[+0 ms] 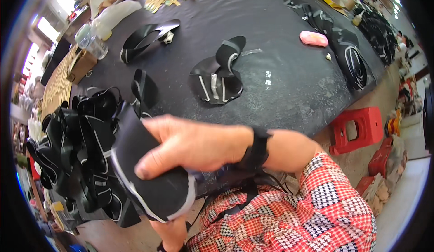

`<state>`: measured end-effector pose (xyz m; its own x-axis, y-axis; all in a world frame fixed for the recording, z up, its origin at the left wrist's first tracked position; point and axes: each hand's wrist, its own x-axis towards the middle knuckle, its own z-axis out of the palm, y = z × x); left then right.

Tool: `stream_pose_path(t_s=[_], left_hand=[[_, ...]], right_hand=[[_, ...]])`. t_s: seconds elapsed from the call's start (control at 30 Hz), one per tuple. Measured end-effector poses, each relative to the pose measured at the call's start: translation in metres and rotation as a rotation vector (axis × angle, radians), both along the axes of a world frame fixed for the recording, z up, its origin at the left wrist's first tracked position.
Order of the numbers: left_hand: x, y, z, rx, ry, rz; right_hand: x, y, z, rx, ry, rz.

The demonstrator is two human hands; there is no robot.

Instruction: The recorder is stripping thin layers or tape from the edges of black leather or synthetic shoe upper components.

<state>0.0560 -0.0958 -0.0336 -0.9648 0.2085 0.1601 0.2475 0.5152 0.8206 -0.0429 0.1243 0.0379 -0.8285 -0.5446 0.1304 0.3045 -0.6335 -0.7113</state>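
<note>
My right hand (181,145) reaches across from the right, a black band on its wrist. Its thumb presses on the face of a black fabric brace piece (153,191) with light grey trim, and the other fingers are partly hidden and blurred. The piece is lifted at the table's near edge, beside a heap of similar black pieces (97,134). From below, my left hand (169,231) comes up behind the piece; only its wrist area shows, and its fingers are hidden. Beyond them on the table, one curled brace piece (219,78) lies alone.
Another looped black piece (147,39) lies farther back. A pink case (313,39) and a pile of black pieces (350,57) are at the right. A clear bottle (94,47) and cardboard box (82,65) stand left. A red stool (357,130) is on the floor; someone sits across.
</note>
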Motion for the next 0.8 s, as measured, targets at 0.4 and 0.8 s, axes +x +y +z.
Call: stream_pose_path(t_s=[0.4,0.8], left_hand=[[-0.132,0.222,0.004,-0.085,0.407,-0.594],[-0.226,0.201,-0.057,-0.627,0.38,-0.58]], right_hand=[[0.069,0.279,-0.102,0.441,-0.254,-0.86],[0.096,0.208,-0.086,1.026,-0.147,-0.918]])
